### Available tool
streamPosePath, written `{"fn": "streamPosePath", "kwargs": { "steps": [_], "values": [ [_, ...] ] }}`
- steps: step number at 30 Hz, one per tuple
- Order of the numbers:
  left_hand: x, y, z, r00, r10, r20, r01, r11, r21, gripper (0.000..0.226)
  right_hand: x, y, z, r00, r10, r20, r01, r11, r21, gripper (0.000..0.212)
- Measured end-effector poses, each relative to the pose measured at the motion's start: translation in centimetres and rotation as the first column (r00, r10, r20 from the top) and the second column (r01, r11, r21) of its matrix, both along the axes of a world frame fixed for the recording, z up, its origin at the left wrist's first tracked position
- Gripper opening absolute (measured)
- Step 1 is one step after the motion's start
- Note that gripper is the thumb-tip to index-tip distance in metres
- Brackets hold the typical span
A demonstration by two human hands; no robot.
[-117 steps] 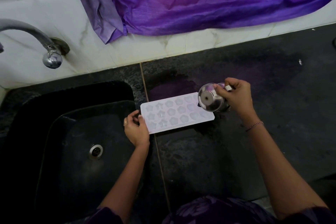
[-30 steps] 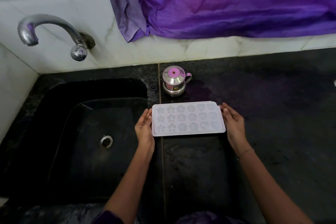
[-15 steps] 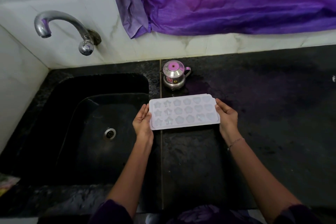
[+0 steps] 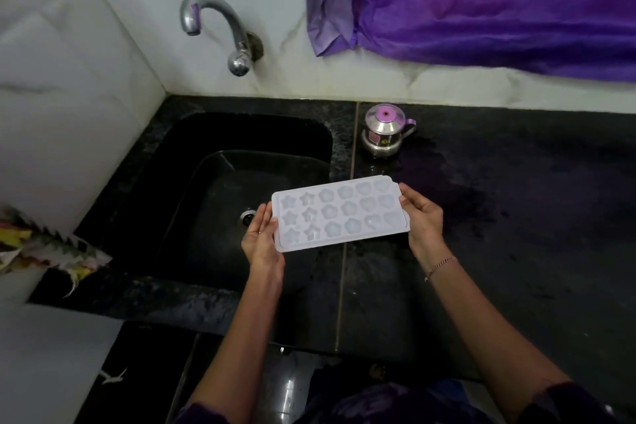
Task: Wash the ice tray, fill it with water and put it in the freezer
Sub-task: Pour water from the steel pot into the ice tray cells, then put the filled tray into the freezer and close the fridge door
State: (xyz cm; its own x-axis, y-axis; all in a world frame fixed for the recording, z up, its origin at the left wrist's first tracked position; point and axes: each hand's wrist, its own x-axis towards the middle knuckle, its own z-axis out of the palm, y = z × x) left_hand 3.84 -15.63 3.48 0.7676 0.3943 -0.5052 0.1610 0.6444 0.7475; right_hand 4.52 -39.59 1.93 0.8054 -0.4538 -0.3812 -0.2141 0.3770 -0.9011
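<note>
Head view. Ice tray (image 4: pixel 339 213), white, star and flower cells, held off the countertop (image 4: pixel 516 224) between both hands. It hangs over the seam where the sink (image 4: pixel 206 134) meets the countertop, its left end above the basin and near the drain (image 4: pixel 247 218), its right end above the stone.

Long axis runs left to right across the body, the right end a little farther from the person than the left. Cells face up and look glossy; water level cannot be told.

Left hand (image 4: pixel 261 241) at the left short end: fingers straight, palm pressed flat to the edge. Right hand (image 4: pixel 423 217) at the right short end: thumb on the rim, fingers going beneath, clamped on the tray. Neither hand is nearer; each has one end, tray squarely between them.

Judgement: filling looks done and the carry to the freezer is next. Freezer not in view. The tray should travel level along that axis, or the cells spill.

Beyond the tray: steel pot (image 4: pixel 383 134) at the countertop's back edge, tap (image 4: pixel 220 27) above the sink's far rim, purple cloth (image 4: pixel 481 3) on the wall.
</note>
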Motion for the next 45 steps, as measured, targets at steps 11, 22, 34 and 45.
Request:
{"fn": "streamPosePath", "kwargs": {
  "steps": [11,22,34,45],
  "values": [
    [-9.1,10.8,1.1,0.955,0.295,0.025,-0.288,0.944,-0.162,0.037,-2.3,11.6,1.5,0.967,0.256,-0.008,-0.255,0.965,0.060,0.029],
    [-20.2,18.8,1.2,0.829,0.560,0.006,-0.547,0.813,-0.201,0.047,-6.4,23.0,1.2,0.841,0.540,0.006,-0.537,0.836,0.114,0.026],
    [-29.4,20.7,1.8,0.542,0.840,0.022,-0.816,0.532,-0.225,0.046,-9.4,32.0,3.1,0.564,0.826,0.005,-0.820,0.559,0.125,0.021],
    [-35.8,18.9,1.8,0.280,0.960,0.009,-0.944,0.277,-0.179,0.047,-12.6,37.6,2.2,0.262,0.965,0.015,-0.956,0.257,0.144,0.030]
  ]
}}
